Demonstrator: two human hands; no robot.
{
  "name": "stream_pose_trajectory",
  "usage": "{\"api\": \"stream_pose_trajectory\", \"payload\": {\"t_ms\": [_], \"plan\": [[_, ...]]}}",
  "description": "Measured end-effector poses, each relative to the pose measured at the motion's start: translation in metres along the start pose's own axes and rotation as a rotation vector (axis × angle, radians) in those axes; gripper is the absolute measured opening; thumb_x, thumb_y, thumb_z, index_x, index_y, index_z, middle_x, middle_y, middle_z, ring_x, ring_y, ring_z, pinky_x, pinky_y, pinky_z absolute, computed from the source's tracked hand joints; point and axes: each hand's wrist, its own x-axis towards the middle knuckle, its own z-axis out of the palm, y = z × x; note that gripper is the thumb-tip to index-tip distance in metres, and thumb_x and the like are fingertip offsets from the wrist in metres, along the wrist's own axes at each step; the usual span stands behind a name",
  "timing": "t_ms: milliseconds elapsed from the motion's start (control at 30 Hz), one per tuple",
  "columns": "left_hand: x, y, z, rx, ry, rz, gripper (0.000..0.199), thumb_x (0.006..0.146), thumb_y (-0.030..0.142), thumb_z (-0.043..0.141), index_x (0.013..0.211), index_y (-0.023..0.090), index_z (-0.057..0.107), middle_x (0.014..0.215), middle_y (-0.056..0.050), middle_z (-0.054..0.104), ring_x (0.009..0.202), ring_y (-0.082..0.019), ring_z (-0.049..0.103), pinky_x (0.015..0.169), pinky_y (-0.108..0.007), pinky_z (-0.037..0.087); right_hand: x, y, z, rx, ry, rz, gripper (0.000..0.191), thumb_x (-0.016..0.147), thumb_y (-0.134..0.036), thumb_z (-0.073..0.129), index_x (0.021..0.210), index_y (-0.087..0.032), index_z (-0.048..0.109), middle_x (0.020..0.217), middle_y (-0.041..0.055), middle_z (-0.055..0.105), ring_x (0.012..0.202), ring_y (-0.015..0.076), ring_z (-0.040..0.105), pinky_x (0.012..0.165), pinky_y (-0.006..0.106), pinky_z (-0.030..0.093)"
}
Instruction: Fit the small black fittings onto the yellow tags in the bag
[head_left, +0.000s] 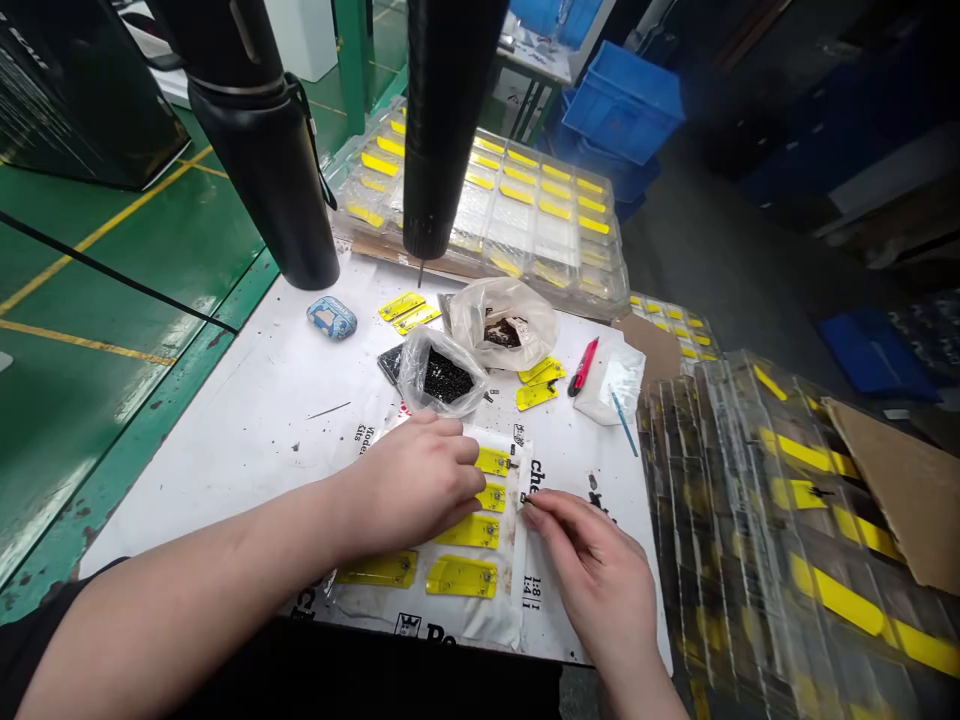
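My left hand [427, 475] is closed above a clear plastic sheet [506, 625] on which several flat yellow pieces [461, 577] lie in rows. Its curled fingertips point down among the upper yellow pieces, and whatever they grip is hidden. Just right of the sheet, my right hand [592, 560] pinches a tiny dark part [528, 500] between thumb and forefinger. Beyond my left hand stands an open plastic bag of small black parts [448, 378]. A second bag [517, 300] with dark brown contents sits behind it.
A black powered screwdriver [442, 130] hangs over the table, its thin bit pointing down. A black bottle [270, 180], a blue patterned case [331, 318] and a red cutter [583, 367] stand around. Trays of yellow pieces [517, 190] lie behind; stacked trays [750, 520] rise at right.
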Motion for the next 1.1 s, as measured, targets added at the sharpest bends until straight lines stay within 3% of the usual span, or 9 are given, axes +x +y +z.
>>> {"api": "stream_pose_trajectory", "payload": {"t_ms": [200, 300, 467, 767, 1100], "plan": [[0.002, 0.000, 0.004, 0.026, -0.013, 0.020, 0.026, 0.107, 0.036, 0.071, 0.085, 0.024, 0.075, 0.087, -0.004, 0.072, 0.089, -0.025, 0.060, 0.079, -0.046, 0.036, 0.013, -0.003, 0.004, -0.082, -0.079, -0.250, 0.016, 0.114, -0.025, 0.062, 0.119, -0.028, 0.078, 0.115, 0.0047, 0.082, 0.102, 0.0204, 0.082, 0.095, 0.031, 0.070], [0.003, -0.001, 0.005, 0.017, -0.035, 0.012, 0.028, 0.106, 0.034, 0.073, 0.081, 0.024, 0.076, 0.086, -0.004, 0.072, 0.089, -0.025, 0.059, 0.080, -0.045, 0.035, 0.012, -0.002, 0.004, -0.179, -0.090, -0.292, 0.020, 0.115, -0.023, 0.060, 0.123, -0.028, 0.077, 0.120, 0.0063, 0.080, 0.106, 0.0214, 0.082, 0.098, 0.034, 0.070], [0.004, -0.001, 0.004, 0.002, -0.113, -0.014, 0.029, 0.108, 0.033, 0.071, 0.082, 0.024, 0.077, 0.088, -0.002, 0.073, 0.093, -0.026, 0.059, 0.082, -0.045, 0.032, 0.008, 0.003, 0.005, -0.232, -0.122, -0.317, 0.019, 0.114, -0.019, 0.062, 0.127, -0.026, 0.074, 0.123, 0.0068, 0.077, 0.112, 0.0217, 0.078, 0.103, 0.035, 0.067], [0.003, -0.003, 0.007, -0.010, -0.110, -0.007, 0.026, 0.108, 0.032, 0.072, 0.083, 0.024, 0.077, 0.089, -0.002, 0.072, 0.094, -0.026, 0.058, 0.083, -0.046, 0.030, 0.009, 0.005, 0.005, -0.279, -0.216, -0.317, 0.029, 0.111, -0.013, 0.061, 0.133, -0.028, 0.072, 0.131, 0.0067, 0.075, 0.117, 0.0252, 0.075, 0.106, 0.042, 0.065], [0.002, -0.003, 0.011, -0.004, -0.055, -0.004, 0.023, 0.104, 0.031, 0.077, 0.081, 0.025, 0.078, 0.086, -0.002, 0.072, 0.091, -0.026, 0.059, 0.081, -0.046, 0.031, 0.017, -0.017, 0.008, -0.366, -0.276, -0.232, 0.022, 0.112, -0.017, 0.055, 0.124, -0.023, 0.072, 0.122, 0.0077, 0.076, 0.108, 0.0271, 0.076, 0.098, 0.043, 0.065]]}}
